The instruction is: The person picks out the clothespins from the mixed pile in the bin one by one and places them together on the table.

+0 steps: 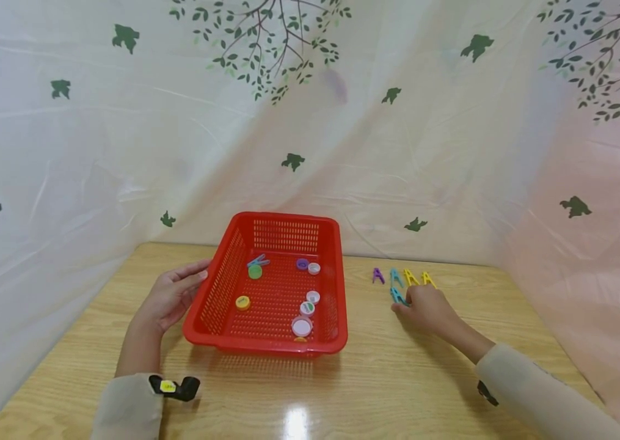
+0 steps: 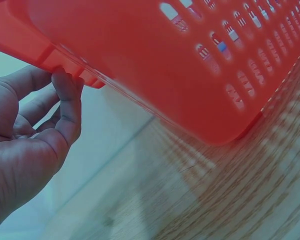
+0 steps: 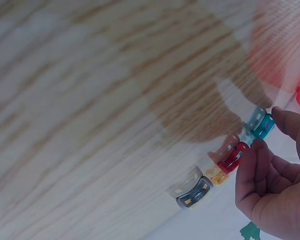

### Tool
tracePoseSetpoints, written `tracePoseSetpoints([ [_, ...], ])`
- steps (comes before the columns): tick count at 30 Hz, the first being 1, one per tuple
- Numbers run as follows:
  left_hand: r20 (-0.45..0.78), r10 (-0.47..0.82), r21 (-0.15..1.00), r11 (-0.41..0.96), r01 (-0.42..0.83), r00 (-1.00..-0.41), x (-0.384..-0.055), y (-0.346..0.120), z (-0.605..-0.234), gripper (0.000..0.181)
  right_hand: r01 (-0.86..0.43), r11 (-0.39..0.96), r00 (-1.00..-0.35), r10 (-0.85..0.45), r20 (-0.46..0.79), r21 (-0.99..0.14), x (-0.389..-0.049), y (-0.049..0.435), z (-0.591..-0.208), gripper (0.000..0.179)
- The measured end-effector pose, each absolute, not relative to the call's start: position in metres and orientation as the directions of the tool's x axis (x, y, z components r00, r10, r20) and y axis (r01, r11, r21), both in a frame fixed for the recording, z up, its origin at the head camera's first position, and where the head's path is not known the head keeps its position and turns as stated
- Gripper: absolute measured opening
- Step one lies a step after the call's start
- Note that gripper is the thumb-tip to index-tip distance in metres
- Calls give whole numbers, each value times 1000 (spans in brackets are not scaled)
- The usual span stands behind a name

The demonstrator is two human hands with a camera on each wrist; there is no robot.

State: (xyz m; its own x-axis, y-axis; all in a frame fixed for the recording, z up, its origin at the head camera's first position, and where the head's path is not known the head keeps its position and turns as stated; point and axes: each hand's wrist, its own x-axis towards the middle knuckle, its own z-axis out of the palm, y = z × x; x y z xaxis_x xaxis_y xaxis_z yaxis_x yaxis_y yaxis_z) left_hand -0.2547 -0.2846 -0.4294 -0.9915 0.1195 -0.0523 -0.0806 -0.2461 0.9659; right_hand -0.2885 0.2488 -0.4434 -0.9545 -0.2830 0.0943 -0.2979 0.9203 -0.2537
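Observation:
A red plastic basket [image 1: 282,353] with slotted walls stands on the table at the middle of the head view. My left hand [image 1: 169,299] pinches its left rim between thumb and fingers; the left wrist view shows the fingers [image 2: 67,100] bent at the rim. On the right, my right hand [image 1: 432,310] reaches down and pinches a blue clothespin [image 3: 263,126] between thumb and fingertips. Beside it in the right wrist view lie a red clothespin [image 3: 233,158], a yellow one [image 3: 219,178] and a dark grey one [image 3: 194,194], hidden by the hand in the head view.
Behind the right hand stand a purple clothespin [image 1: 378,275], a blue one [image 1: 396,277] and two yellow ones [image 1: 411,277]. Inside the basket are a light blue clothespin [image 1: 258,261], a green cap [image 1: 255,271], a yellow cap [image 1: 242,302] and several others. A pale curtain [image 1: 205,153] hangs behind.

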Motion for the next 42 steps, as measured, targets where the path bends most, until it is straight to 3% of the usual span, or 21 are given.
tracePoseSetpoints([
  [26,-37,117,967,-247,-65,-992,-254,-285,-429,50,-257,932,-966,-254,46,-254,-286,250,-436,46],
  [35,-40,112,971,-231,-65,-993,-254,-286,-431,51,-333,918,-939,-302,161,-218,-290,248,-421,53],
  [42,-41,115,972,-226,-66,-993,-255,-285,-432,52,-360,894,-930,-323,175,-265,-295,241,-404,45],
])
